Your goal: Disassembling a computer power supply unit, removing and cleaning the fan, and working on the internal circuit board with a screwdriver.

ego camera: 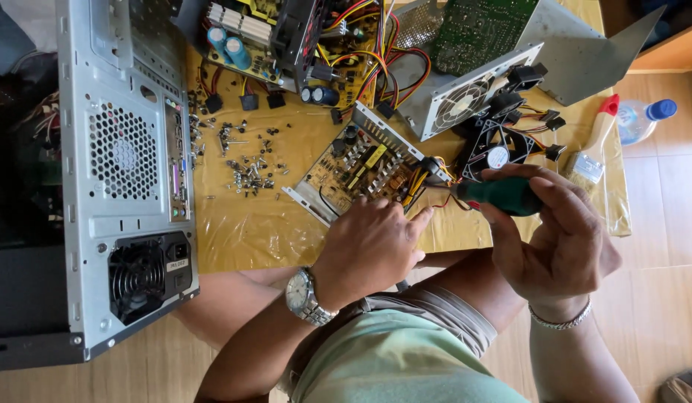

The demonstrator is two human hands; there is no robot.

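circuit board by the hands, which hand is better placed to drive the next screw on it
Right hand, probably: it already holds the green-handled screwdriver, tip towards the circuit board. The left hand rests at the board's near edge, steadying it.

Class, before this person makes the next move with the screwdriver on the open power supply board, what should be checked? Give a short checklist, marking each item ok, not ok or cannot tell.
1. Right hand grips the green screwdriver handle firmly: ok.
2. Left hand steadies the circuit board at its near edge: ok.
3. Screwdriver tip seated on a screw: cannot tell, the tip is hidden among the wires.
4. Loose screws lie together on the yellow sheet, apart from the board: ok.
5. Board disconnected from power: cannot tell.
6. Black fan and its wires crowd the spot by the screwdriver: not ok.
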